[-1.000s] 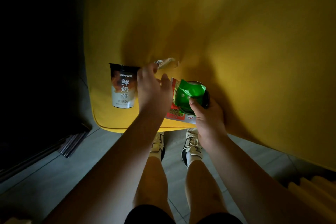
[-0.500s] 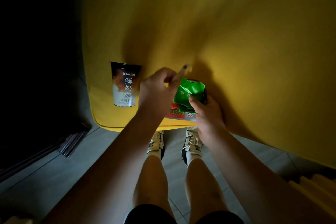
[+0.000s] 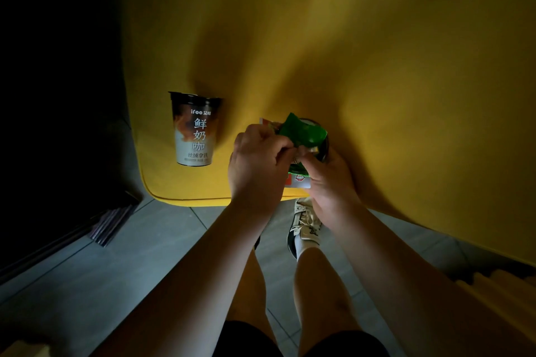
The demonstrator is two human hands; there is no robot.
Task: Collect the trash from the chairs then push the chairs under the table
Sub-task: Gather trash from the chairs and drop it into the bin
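Note:
A yellow chair seat point(image 3: 333, 52) fills the upper view. On its front left corner stands a dark and white drink cup point(image 3: 195, 130) with printed characters. To its right, my right hand point(image 3: 327, 180) grips a dark round container point(image 3: 322, 145) stuffed with a green wrapper point(image 3: 301, 130) and a red and white packet point(image 3: 295, 180). My left hand point(image 3: 256, 165) is closed at the container's left side, fingers pinched on a small wrapper piece that is mostly hidden. The two hands touch at the container.
Grey tiled floor point(image 3: 87, 269) lies below the seat edge, with my legs and a white sneaker point(image 3: 306, 229) close to the chair front. A dark piece of furniture point(image 3: 52, 95) stands at the left. Another yellow ribbed edge point(image 3: 499, 287) shows at lower right.
My left hand picked a small wrapper off the seat behind the container, then drew it back and down to the container held by my right hand. The cup stayed put.

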